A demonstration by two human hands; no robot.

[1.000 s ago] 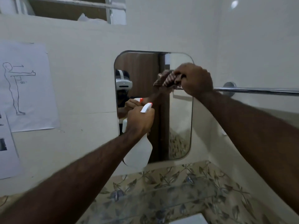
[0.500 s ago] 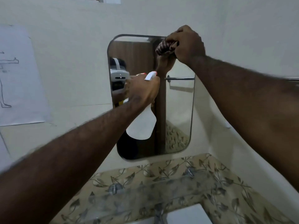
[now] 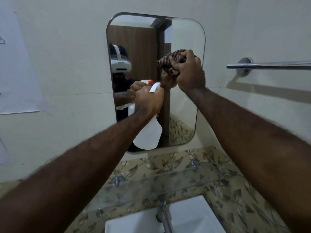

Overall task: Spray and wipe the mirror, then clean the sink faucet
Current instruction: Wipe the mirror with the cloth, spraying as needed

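Note:
A rounded rectangular mirror [image 3: 185, 39] hangs on the cream wall ahead. My right hand [image 3: 190, 73] is shut on a bunched striped dark cloth [image 3: 168, 60] and presses it against the glass at mid-height, right of centre. My left hand [image 3: 148, 100] grips the neck of a white spray bottle [image 3: 149, 135] with an orange-tipped nozzle, held just in front of the mirror's lower middle. Below, a chrome faucet [image 3: 164, 214] rises over a white sink [image 3: 193, 214] at the bottom edge.
A glass shelf [image 3: 168, 180] on chrome clips runs under the mirror against leaf-patterned tiles. A chrome towel bar [image 3: 269, 65] sticks out from the right wall. Paper sheets [image 3: 16, 64] are taped to the wall at left.
My right hand with the cloth has come down from the mirror's top edge to its middle. The view has tilted down, showing more sink and faucet. The left hand holds the bottle in place.

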